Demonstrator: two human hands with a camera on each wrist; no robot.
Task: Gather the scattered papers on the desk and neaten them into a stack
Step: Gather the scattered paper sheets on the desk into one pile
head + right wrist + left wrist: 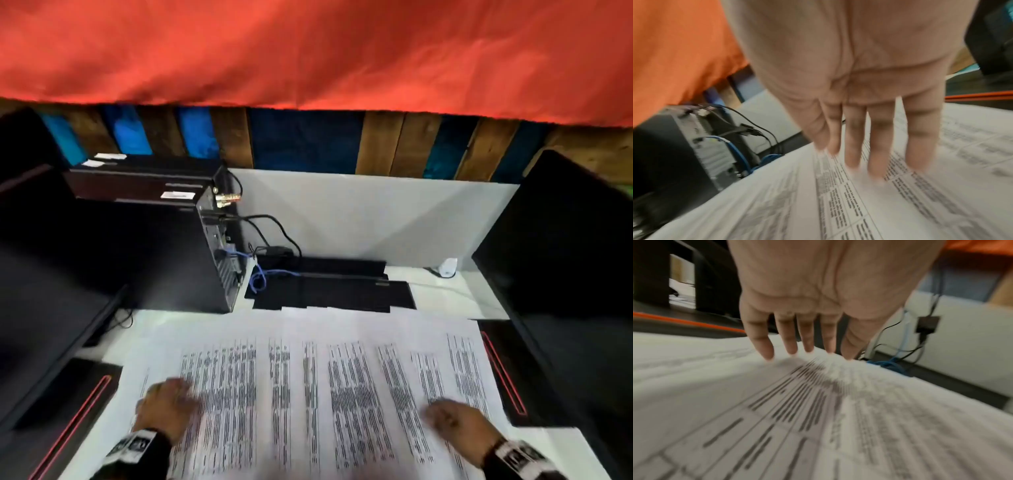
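White desk (462, 294) lay under fanned printed sheets (346, 377); left hand (168, 407) and right hand (455, 425) pressed flat-fingered, gripping nothing. Careless sweeping might crumple overlaps.

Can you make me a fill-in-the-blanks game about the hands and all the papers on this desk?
1. The papers lie spread out, not yet in a ____.
2. Both the left hand and the right hand have fingers that are ____, not curled.
3. The cable behind the papers, plugged into the black computer box, is coloured ____.
4. The cloth hanging above the desk is coloured ____.

Missing words: stack; straight; blue; orange-red
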